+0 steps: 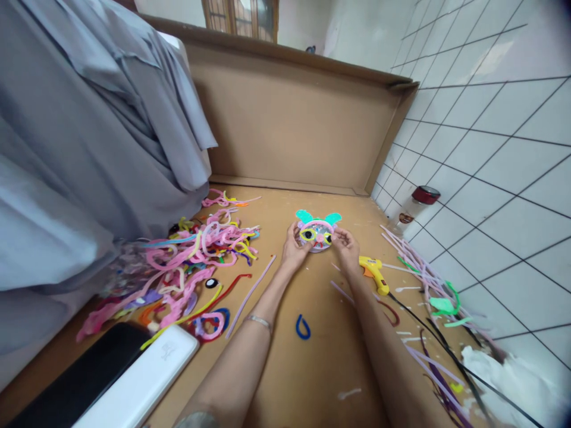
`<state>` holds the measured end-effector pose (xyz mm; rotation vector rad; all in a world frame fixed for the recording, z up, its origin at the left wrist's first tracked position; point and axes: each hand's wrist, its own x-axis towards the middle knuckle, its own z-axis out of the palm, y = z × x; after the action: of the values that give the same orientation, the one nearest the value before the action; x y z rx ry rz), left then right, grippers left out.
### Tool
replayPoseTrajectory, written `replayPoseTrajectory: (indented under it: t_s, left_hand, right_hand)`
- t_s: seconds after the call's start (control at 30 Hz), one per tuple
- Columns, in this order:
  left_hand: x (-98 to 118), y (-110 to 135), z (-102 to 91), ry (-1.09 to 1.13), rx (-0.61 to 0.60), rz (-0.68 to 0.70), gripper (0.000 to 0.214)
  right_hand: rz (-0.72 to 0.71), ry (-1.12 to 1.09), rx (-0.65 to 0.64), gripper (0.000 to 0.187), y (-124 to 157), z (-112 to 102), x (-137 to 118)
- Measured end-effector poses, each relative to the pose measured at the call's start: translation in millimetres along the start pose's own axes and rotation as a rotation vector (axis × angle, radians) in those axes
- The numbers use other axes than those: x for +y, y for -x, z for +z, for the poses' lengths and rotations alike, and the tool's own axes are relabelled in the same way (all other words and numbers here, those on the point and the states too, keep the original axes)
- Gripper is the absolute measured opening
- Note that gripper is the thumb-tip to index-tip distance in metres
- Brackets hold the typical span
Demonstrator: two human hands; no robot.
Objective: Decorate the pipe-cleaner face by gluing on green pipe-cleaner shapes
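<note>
probably the weakest spot is the face-shaped piece (319, 226) itself, held just above or on the worktop (276, 386), which of the two i cannot tell, between the hands, well ahead of the forearms. the left hand (294, 248) grips its left edge, thumb over the front; the right hand (348, 246) has its fingertips closed on the right edge, beside an eye. too hard a squeeze there could shift the eye or crease the soft trim, and the green ears (304, 216), sticking up past the rim, might bend or come loose if knocked.

the yellow glue gun (378, 276) lies just beside the right wrist; whether it is hot cannot be seen, but a careless sideways swing could brush it, or an arm snag its black cable (408, 309) and drag it. on the left, the tangled pipe cleaners (178, 261) could catch a sleeve or hide small parts.
</note>
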<state>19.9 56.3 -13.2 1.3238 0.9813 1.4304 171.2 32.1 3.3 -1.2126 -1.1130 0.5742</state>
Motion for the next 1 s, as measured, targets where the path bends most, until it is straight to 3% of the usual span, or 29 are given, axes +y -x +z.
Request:
replayPoseTrajectory:
  t_s: [0.4,0.7,1.0]
  left_hand:
    - [-6,1,-1.2,0.028,-0.012,0.027,0.083]
    - [-15,-7,-6.1,0.127,0.012,0.019,0.085]
    - [-16,-8,-7.0,0.171,0.008,0.018,0.085]
  right_hand:
    - [0.062,-0.125,0.018,0.047,0,3,0]
    - [0.135,-0.238,-0.055,0.045,-6,-4,5]
    - [0.142,-0.26,0.014,0.042,-7,-1,8]
